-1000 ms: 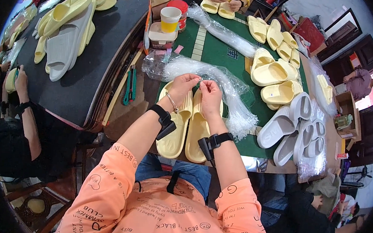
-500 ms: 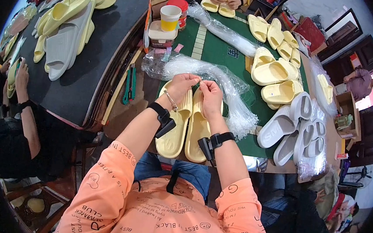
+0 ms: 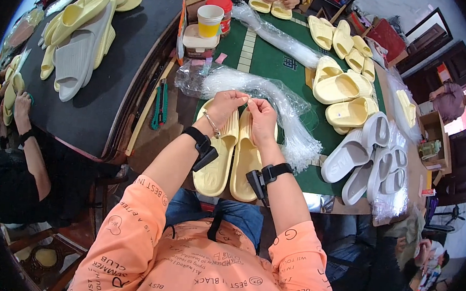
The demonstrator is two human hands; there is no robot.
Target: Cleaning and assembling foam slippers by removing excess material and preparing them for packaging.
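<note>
The person in the orange printed shirt sits at the green table (image 3: 283,67) with both hands raised just above a pair of pale yellow slides (image 3: 231,159), which lie side by side at the near edge, toes pointing away. The left hand (image 3: 226,105) and the right hand (image 3: 261,116) meet fingertip to fingertip, each pinched nearly closed on something small and pale between them; what exactly it is I cannot tell, though it sits right against the heap of clear plastic bags (image 3: 259,93) that spreads across the table behind the hands. Each wrist carries a black strap with a small device. To the right lie more yellow slides (image 3: 342,88) and a cluster of white slides (image 3: 369,156), partly among plastic wrap. Beyond the bags stand a yellow paper cup (image 3: 209,21) and a red-lidded jar (image 3: 224,8). On the left, a dark table (image 3: 124,66) carries grey and yellow slides (image 3: 80,35), and another person's hand (image 3: 21,104) rests at its edge.
</note>
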